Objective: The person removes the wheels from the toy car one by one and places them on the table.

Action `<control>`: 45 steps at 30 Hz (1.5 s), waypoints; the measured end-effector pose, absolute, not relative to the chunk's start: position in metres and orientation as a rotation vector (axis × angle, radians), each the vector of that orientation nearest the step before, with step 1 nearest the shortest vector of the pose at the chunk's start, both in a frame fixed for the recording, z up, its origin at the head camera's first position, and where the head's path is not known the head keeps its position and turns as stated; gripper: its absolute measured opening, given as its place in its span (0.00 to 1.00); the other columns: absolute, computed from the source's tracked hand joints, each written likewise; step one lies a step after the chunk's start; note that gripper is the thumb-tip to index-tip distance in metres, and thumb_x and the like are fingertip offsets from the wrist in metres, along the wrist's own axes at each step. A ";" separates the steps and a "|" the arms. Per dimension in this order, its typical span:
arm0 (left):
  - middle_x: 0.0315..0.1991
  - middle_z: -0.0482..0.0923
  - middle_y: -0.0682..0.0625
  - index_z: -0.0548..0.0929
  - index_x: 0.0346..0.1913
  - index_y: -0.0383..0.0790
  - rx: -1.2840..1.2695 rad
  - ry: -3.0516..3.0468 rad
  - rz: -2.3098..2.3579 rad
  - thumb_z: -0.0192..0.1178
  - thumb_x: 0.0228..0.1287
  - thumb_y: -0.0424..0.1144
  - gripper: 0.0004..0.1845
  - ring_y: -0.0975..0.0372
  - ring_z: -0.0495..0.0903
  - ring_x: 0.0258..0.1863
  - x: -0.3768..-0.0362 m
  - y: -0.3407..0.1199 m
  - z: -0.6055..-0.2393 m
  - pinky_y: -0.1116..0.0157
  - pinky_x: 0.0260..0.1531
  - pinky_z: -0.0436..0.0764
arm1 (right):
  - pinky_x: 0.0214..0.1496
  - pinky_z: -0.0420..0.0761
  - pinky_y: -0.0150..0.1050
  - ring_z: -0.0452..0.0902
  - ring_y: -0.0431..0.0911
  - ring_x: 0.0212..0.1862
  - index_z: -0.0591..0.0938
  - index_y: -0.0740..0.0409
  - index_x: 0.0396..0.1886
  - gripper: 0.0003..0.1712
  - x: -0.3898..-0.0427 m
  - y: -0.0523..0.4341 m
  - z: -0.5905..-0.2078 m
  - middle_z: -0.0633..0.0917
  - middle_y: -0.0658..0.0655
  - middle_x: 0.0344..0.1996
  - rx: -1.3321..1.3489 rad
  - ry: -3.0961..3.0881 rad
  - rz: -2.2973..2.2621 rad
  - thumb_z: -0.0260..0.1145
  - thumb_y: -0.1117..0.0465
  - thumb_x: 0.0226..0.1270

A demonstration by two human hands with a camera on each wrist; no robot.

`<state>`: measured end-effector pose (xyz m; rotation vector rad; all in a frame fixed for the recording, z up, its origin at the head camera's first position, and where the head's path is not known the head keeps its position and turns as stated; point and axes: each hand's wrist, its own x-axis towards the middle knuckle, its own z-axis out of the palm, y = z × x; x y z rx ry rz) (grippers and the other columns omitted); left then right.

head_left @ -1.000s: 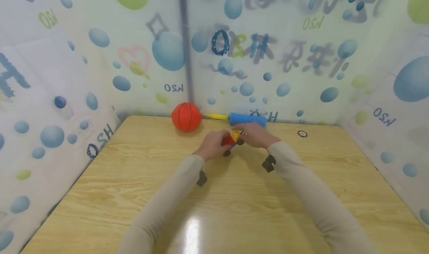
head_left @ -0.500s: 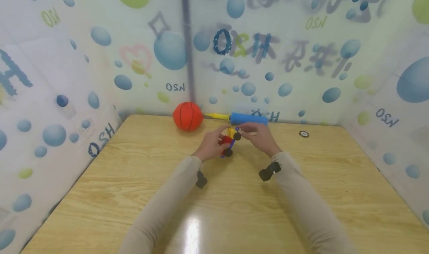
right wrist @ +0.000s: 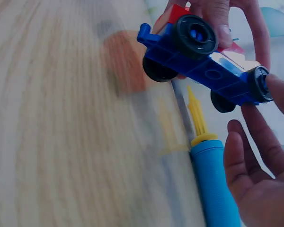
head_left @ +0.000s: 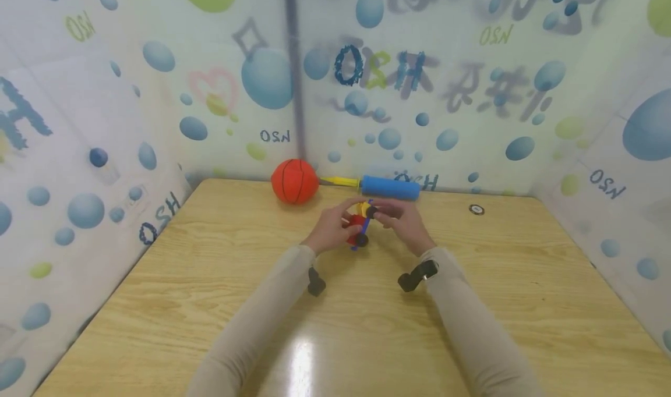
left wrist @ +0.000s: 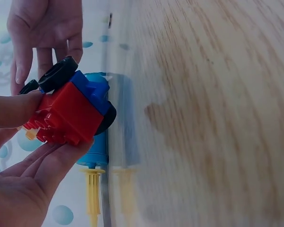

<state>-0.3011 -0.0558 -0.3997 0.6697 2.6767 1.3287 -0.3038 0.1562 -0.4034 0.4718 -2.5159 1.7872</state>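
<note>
A toy car [head_left: 357,229] made of building blocks is held between both hands over the far middle of the table. Red blocks [left wrist: 71,113] and a yellow block [head_left: 364,209] sit on its blue base [right wrist: 203,68], which has black wheels. My left hand [head_left: 329,227] grips the red blocks, thumb on one side and fingers on the other. At the yellow end my right hand [head_left: 403,219] pinches the car, its thumb at a front wheel [right wrist: 259,85] and a finger under the base. Seen from the right wrist, the car's underside is tilted toward the camera.
Behind the hands, an orange-red basketball [head_left: 295,181] rests near the back wall. Beside it lies a blue cylinder [head_left: 390,187] with a yellow tapered end, like a pump. A small round disc [head_left: 476,209] lies at the back right of the wooden table [head_left: 367,327].
The car has been turned so that its wheels and blue base show more. My right hand shifted off the car's end, then came back to pinch it; its wrist has turned and lowered.
</note>
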 end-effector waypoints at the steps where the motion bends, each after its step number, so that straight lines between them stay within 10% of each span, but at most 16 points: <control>1: 0.57 0.82 0.41 0.67 0.74 0.58 0.669 2.679 1.329 0.64 0.68 0.33 0.34 0.50 0.84 0.52 -0.301 -0.056 -0.400 0.60 0.42 0.88 | 0.48 0.84 0.41 0.82 0.54 0.58 0.81 0.60 0.61 0.20 -0.304 0.156 -0.406 0.84 0.65 0.59 0.476 -2.504 1.806 0.65 0.63 0.71; 36: 0.45 0.90 0.43 0.75 0.67 0.57 0.511 2.679 1.450 0.70 0.63 0.40 0.29 0.55 0.89 0.43 -0.297 -0.046 -0.400 0.59 0.42 0.88 | 0.28 0.78 0.34 0.77 0.45 0.25 0.84 0.62 0.45 0.13 -0.307 0.149 -0.393 0.80 0.54 0.26 0.498 -2.615 1.684 0.73 0.67 0.61; 45: 0.61 0.81 0.38 0.77 0.66 0.54 0.422 2.589 1.525 0.70 0.63 0.39 0.28 0.50 0.87 0.52 -0.296 -0.047 -0.401 0.56 0.46 0.88 | 0.25 0.75 0.32 0.74 0.41 0.21 0.83 0.67 0.45 0.13 -0.307 0.148 -0.398 0.77 0.52 0.23 0.575 -2.581 1.759 0.71 0.69 0.62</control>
